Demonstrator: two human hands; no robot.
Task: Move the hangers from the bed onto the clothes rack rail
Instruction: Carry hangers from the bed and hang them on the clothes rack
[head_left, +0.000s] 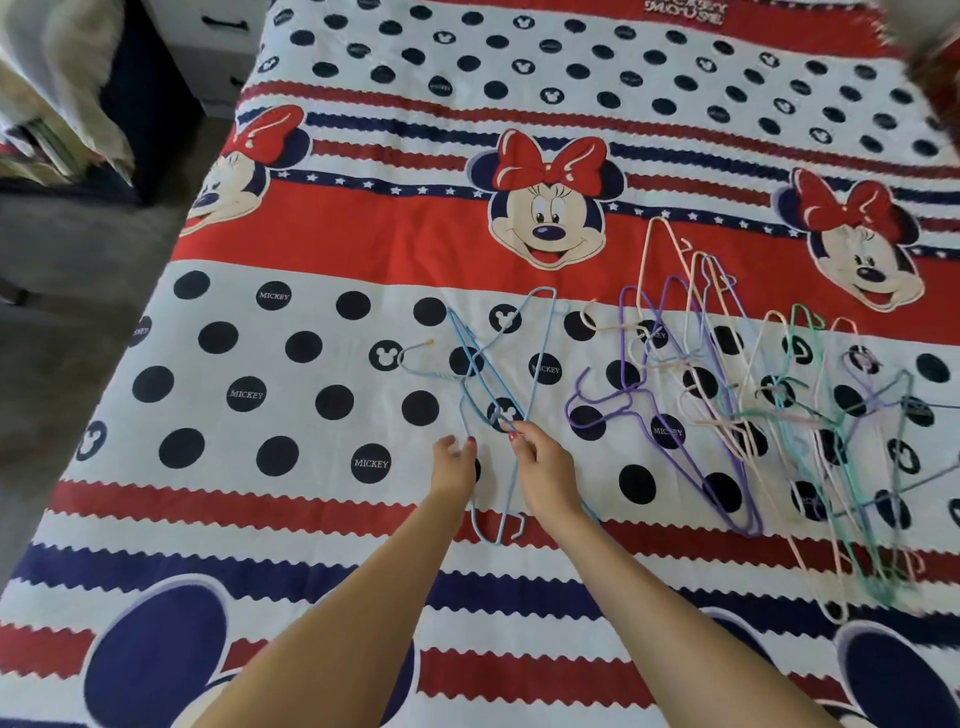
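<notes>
Two bare forearms reach out from the bottom edge over the bed, whose cover is printed with red and navy zigzag stripes, navy dots and cartoon mouse faces. The left hand hovers with its fingers loosely curled and a little apart, close beside a wire of the blue hangers — whether it actually touches the wire cannot be told. The right hand, just beside it, pinches thumb and fingertips together at a point where the blue wires cross, so it appears to grip one of them. These blue hangers, two or three overlapping, lie flat on the dotted white band of the cover, with their lower ends passing between the two wrists and one hook pointing off to the left. To the right, apart from the blue ones, a pair of purple hangers lies slanted across the same band. Beyond those toward the right edge sprawls a tangled pile of pastel hangers — pink, peach, green, lilac and pale blue — overlapping so that single ones are hard to count; their upper tips reach onto the red stripe. Farther up, the cover carries a large mouse face with a red bow. At the far left, off the bed, stands a white drawer unit with dark handles, beside blurred fabric.
</notes>
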